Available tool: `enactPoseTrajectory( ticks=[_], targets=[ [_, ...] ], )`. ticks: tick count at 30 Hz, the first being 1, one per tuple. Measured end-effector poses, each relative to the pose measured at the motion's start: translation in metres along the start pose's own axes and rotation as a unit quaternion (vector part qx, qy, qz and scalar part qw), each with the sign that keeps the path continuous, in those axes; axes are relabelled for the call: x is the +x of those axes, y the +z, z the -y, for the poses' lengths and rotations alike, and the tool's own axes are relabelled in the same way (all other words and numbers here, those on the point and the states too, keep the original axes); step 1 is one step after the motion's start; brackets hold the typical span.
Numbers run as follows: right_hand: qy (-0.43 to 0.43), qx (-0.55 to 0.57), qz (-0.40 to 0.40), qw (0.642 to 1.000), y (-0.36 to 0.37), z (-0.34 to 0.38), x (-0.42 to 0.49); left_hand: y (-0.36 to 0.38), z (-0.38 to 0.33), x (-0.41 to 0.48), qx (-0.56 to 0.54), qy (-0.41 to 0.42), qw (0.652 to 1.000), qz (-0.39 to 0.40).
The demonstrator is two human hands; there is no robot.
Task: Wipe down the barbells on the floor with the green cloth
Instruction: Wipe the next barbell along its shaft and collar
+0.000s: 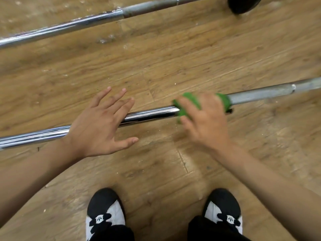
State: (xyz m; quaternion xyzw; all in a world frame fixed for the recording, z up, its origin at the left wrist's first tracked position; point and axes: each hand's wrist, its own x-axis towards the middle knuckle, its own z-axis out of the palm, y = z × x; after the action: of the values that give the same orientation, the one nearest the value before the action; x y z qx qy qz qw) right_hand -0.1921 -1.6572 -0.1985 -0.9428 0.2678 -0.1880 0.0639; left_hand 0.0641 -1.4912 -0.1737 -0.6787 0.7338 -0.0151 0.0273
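Two steel barbells lie on the wooden floor. The near barbell (149, 114) runs from the left edge up to the right edge. My right hand (206, 119) is wrapped over it with the green cloth (192, 101) pressed around the bar. My left hand (100, 126) hovers over the same bar to the left, fingers spread, holding nothing. The far barbell (73, 25) lies across the top of the view, untouched.
A black weight plate (243, 4) sits on the far barbell at the top right. My two black-and-white shoes (106, 211) stand on the floor (173, 58) just below the near bar. Pale scuffs and specks mark the boards.
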Motion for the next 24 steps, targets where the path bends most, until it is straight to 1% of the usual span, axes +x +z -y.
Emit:
enactPoseTrajectory(
  ticks=[2, 4, 6, 8, 9, 10, 12, 13, 15, 17, 18, 19, 21, 24],
  targets=[
    [0.078, -0.038, -0.025, 0.996, -0.017, -0.052, -0.012, 0.001, 0.002, 0.001, -0.001, -0.004, 1.0, -0.005],
    [0.13, -0.053, -0.05, 0.989, -0.023, -0.079, -0.023, 0.001, 0.002, 0.003, 0.0, -0.006, 1.0, -0.007],
    [0.197, -0.032, -0.091, 0.976, -0.016, -0.076, -0.019, 0.001, 0.002, 0.004, 0.001, -0.005, 1.0, -0.007],
    [0.275, -0.016, -0.133, 0.952, -0.007, -0.046, -0.005, 0.0, 0.001, 0.005, 0.004, -0.004, 1.0, -0.007],
    [0.287, -0.013, -0.132, 0.949, -0.002, -0.027, 0.001, 0.0, 0.001, 0.004, 0.005, -0.003, 1.0, -0.007],
    [0.264, -0.005, -0.114, 0.958, 0.002, -0.007, 0.005, 0.0, 0.0, 0.004, 0.005, -0.003, 1.0, -0.007],
    [0.15, 0.034, -0.06, 0.986, 0.008, 0.036, 0.01, 0.0, -0.001, 0.004, 0.006, -0.001, 1.0, -0.011],
    [0.092, 0.052, -0.035, 0.994, 0.011, 0.055, 0.012, -0.001, -0.001, 0.003, 0.006, 0.001, 1.0, -0.011],
    [0.009, 0.06, 0.003, 0.998, 0.016, 0.078, 0.016, -0.001, -0.003, 0.001, 0.007, 0.001, 1.0, -0.009],
    [-0.041, 0.045, 0.013, 0.998, 0.015, 0.069, 0.017, -0.001, -0.004, -0.001, 0.007, -0.001, 1.0, -0.01],
    [-0.041, 0.039, 0.003, 0.998, 0.012, 0.054, 0.014, -0.001, -0.004, -0.002, 0.006, -0.001, 1.0, -0.009],
    [-0.02, 0.032, -0.017, 0.999, 0.008, 0.033, 0.007, -0.001, -0.005, -0.003, 0.004, -0.002, 1.0, -0.008],
    [0.046, -0.005, -0.058, 0.997, -0.005, -0.018, -0.01, -0.001, -0.007, -0.006, 0.004, -0.003, 1.0, -0.008],
    [0.144, -0.051, -0.073, 0.986, -0.025, -0.084, -0.034, -0.001, -0.011, -0.007, 0.002, 0.003, 1.0, -0.009]
  ],
)
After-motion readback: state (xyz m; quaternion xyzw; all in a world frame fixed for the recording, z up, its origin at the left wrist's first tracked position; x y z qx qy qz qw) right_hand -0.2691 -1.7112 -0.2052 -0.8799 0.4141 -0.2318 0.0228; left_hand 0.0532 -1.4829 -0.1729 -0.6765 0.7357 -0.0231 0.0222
